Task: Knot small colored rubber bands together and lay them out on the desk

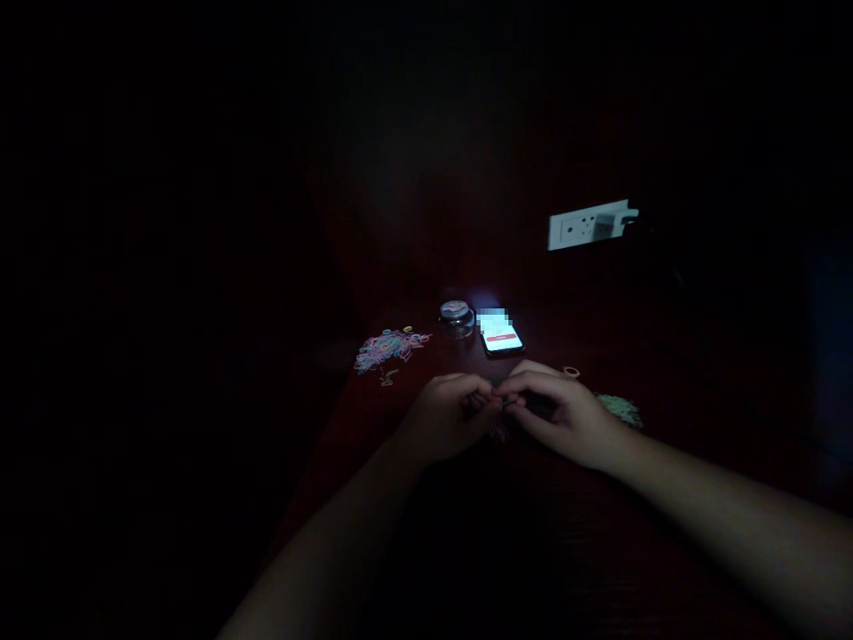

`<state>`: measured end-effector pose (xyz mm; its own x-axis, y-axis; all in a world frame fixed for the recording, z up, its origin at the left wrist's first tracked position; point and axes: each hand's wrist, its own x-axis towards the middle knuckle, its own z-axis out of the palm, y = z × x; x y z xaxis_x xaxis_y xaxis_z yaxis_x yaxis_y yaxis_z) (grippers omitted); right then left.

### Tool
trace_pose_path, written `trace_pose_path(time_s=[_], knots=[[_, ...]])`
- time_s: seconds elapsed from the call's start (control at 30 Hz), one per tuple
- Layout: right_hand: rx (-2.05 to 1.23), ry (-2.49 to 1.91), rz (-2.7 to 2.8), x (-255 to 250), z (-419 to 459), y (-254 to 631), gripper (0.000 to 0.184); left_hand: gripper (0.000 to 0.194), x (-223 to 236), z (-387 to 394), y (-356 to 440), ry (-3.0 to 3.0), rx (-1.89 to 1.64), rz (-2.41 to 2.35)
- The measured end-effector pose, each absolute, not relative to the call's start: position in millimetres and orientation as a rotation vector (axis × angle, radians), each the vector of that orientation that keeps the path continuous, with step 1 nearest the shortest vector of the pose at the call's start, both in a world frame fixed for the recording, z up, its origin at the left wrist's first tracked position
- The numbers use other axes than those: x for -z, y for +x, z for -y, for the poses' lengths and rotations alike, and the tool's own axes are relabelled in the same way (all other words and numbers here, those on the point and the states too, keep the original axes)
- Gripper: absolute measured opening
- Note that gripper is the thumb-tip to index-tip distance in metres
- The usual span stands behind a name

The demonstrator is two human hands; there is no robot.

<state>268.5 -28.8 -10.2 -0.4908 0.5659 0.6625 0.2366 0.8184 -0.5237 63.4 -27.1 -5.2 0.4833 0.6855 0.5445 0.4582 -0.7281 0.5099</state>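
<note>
My left hand and my right hand meet fingertip to fingertip over the dark red table. Both are closed in a pinch, thumbs against fingers. Whatever lies between the fingertips is tiny and dim; a greenish speck shows there, but I cannot make out its kind. Just under the fingers is a small pinkish heap that looks like little bands. A single pale orange band lies beyond my right hand, and a pile of pale green bands is partly hidden behind its wrist.
At the left table edge lies a pile of multicoloured small rubber bands. A clear lidded jar stands beside a lit phone beyond my hands. A white power socket with a plug is on the right. The surroundings are very dark.
</note>
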Motion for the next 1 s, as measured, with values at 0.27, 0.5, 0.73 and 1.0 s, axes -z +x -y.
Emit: trace_pose_path(time_s=[0.27,0.5,0.73,1.0], knots=[[-0.461,-0.624,2.018,9.1,28.1,268.2,0.015,0.014,3.5,28.3,62.8,2.402,-1.096,-0.968],[-0.457,-0.630,2.054,12.0,27.4,268.9,0.018,0.014,2.3,28.3,63.7,2.433,-1.093,-0.963],[-0.461,-0.680,2.049,12.0,26.9,268.1,0.017,0.014,1.4,29.9,64.2,2.437,-1.076,-0.952],[-0.476,-0.685,2.030,11.3,26.3,268.4,0.007,0.016,1.6,29.4,63.7,2.431,-1.067,-0.937]])
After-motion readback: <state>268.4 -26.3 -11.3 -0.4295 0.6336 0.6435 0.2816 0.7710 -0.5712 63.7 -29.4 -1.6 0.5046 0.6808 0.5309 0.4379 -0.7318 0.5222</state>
